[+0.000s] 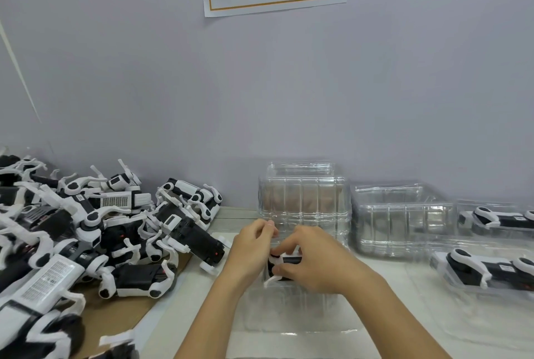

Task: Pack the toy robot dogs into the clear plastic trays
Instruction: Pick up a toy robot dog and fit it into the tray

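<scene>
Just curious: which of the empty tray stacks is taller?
The stack of clear trays behind the hands, by the wall; the empty stack to its right is lower.

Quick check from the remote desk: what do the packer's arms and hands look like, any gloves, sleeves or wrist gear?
Both hands, left and right, are bare: no gloves, rings or watch visible. The forearms are uncovered as far as the bottom edge of the head view; no sleeve shows.

Two hands (251,254) (315,263), two packed dogs (497,218) (488,270), two tray stacks (303,199) (401,217).
</scene>
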Demonstrator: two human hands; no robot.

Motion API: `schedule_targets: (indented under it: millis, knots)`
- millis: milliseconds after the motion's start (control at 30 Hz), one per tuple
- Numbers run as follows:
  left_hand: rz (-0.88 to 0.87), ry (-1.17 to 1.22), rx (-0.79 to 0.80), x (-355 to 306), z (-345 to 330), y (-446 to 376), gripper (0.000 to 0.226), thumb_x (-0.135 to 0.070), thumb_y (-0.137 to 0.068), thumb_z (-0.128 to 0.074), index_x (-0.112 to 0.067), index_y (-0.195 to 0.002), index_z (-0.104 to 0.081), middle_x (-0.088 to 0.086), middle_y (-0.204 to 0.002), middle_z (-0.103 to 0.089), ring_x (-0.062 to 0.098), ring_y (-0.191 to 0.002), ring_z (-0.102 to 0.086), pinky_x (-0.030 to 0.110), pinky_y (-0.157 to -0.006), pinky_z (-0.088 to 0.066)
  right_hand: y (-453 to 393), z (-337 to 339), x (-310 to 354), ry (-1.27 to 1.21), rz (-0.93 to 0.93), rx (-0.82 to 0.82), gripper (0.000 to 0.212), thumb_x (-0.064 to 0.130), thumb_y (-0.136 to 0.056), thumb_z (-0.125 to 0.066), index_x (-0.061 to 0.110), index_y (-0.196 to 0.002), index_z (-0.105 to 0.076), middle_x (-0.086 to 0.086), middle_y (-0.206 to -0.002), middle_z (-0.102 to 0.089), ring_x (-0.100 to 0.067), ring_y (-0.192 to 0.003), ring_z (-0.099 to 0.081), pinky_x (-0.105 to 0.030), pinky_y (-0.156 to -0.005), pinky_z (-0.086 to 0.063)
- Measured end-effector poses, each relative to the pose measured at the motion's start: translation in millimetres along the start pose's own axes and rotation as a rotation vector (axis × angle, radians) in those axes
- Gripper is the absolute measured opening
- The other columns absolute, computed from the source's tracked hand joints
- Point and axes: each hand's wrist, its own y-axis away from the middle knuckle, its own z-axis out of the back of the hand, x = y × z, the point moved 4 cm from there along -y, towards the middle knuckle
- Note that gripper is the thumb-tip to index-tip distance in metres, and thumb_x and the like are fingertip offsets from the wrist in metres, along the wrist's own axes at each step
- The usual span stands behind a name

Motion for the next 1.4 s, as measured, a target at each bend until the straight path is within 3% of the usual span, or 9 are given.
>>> schedule_targets:
  millis: [167, 300, 467, 600, 900, 1000, 1133, 1267, 1400]
  knots:
    - [-0.012, -0.018, 0.005, 0.7, 0.0, -0.9, 0.028, -0.026, -0.104, -0.045, -0.017, -0.096, -0.07, -0.01, -0.1, -0.069, 0.0, -0.098, -0.059, 0.01, -0.072, -0.039, 1.8, 16.1, -15.0, -0.07, -0.052, 0.03, 0.026, 0.038, -0.092, -0.067, 0.039, -0.117, -0.07, 0.019, -0.104, -0.064, -0.004, -0.103, -0.058, -0.032, -0.099, -0.046]
    - [-0.014, -0.027, 0.017, 2.0, -0.9, -1.6, 0.022, -0.021, -0.101, -0.049, -0.02, -0.093, -0.07, -0.013, -0.098, -0.07, -0.002, -0.097, -0.059, 0.003, -0.067, -0.038, 6.7, 34.9, -43.9, -0.047, -0.178, -0.067, 0.013, 0.021, -0.089, -0.073, 0.029, -0.099, -0.077, 0.015, -0.092, -0.067, -0.004, -0.093, -0.061, -0.027, -0.093, -0.049]
    - [-0.028, -0.066, 0.036, 3.8, -1.6, -2.3, 0.03, -0.002, -0.096, -0.044, -0.02, -0.097, -0.068, -0.011, -0.104, -0.069, 0.002, -0.103, -0.06, 0.002, -0.071, -0.04, 6.4, 32.1, -52.0, -0.069, -0.222, -0.096, 0.006, 0.019, -0.085, -0.078, 0.023, -0.088, -0.08, 0.013, -0.089, -0.073, -0.002, -0.082, -0.067, -0.023, -0.079, -0.055]
    - [-0.046, -0.091, 0.047, 3.7, -1.3, -1.5, 0.034, 0.003, -0.094, -0.042, -0.018, -0.1, -0.068, -0.011, -0.106, -0.069, -0.001, -0.103, -0.06, -0.002, -0.07, -0.04, 5.5, 30.4, -56.2, -0.124, -0.231, -0.149, 0.005, 0.021, -0.085, -0.079, 0.025, -0.083, -0.08, 0.019, -0.08, -0.067, 0.001, -0.077, -0.063, -0.011, -0.064, -0.046]
    - [-0.056, -0.1, 0.056, -0.4, -0.1, 1.6, 0.025, -0.004, -0.096, -0.049, -0.021, -0.095, -0.068, -0.01, -0.106, -0.069, -0.002, -0.102, -0.059, -0.001, -0.068, -0.039, 3.5, 27.2, -51.1, -0.018, -0.156, -0.124, 0.012, 0.026, -0.087, -0.072, 0.033, -0.095, -0.076, 0.021, -0.088, -0.062, -0.001, -0.081, -0.06, -0.018, -0.073, -0.048]
    - [-0.066, -0.091, 0.084, -1.8, 0.3, 3.5, 0.016, -0.013, -0.093, -0.059, -0.025, -0.089, -0.07, -0.013, -0.102, -0.068, -0.003, -0.103, -0.058, 0.005, -0.07, -0.041, 1.1, 20.3, -42.8, -0.037, -0.072, -0.129, 0.021, 0.034, -0.087, -0.073, 0.04, -0.107, -0.073, 0.023, -0.099, -0.058, 0.001, -0.09, -0.054, -0.023, -0.085, -0.047]
    - [-0.087, -0.142, 0.183, -3.0, -0.3, 5.8, 0.011, -0.023, -0.087, -0.07, -0.03, -0.078, -0.072, -0.017, -0.1, -0.068, 0.003, -0.111, -0.055, 0.015, -0.084, -0.039, 0.4, 13.3, -45.1, -0.046, -0.085, -0.116, 0.014, 0.035, -0.088, -0.073, 0.036, -0.102, -0.076, 0.022, -0.099, -0.063, -0.002, -0.097, -0.059, -0.025, -0.087, -0.049]
    - [-0.146, -0.441, 0.203, -13.8, -2.1, 7.7, 0.012, -0.041, -0.086, -0.07, -0.045, -0.075, -0.067, -0.018, -0.124, -0.054, 0.008, -0.129, -0.042, 0.048, -0.109, -0.035, -0.4, 11.6, -48.1, -0.065, -0.098, -0.114, 0.013, 0.034, -0.088, -0.074, 0.033, -0.1, -0.077, 0.019, -0.101, -0.064, -0.003, -0.099, -0.059, -0.025, -0.088, -0.049]
    - [-0.206, -0.711, 0.179, -27.6, -12.0, 10.9, 0.014, -0.055, -0.087, -0.067, -0.041, -0.088, -0.067, -0.018, -0.131, -0.047, 0.006, -0.133, -0.034, 0.056, -0.108, -0.026, -1.5, 10.1, -48.1, -0.078, -0.108, -0.093, 0.013, 0.031, -0.086, -0.077, 0.034, -0.098, -0.078, 0.015, -0.104, -0.065, -0.005, -0.096, -0.06, -0.029, -0.091, -0.053]
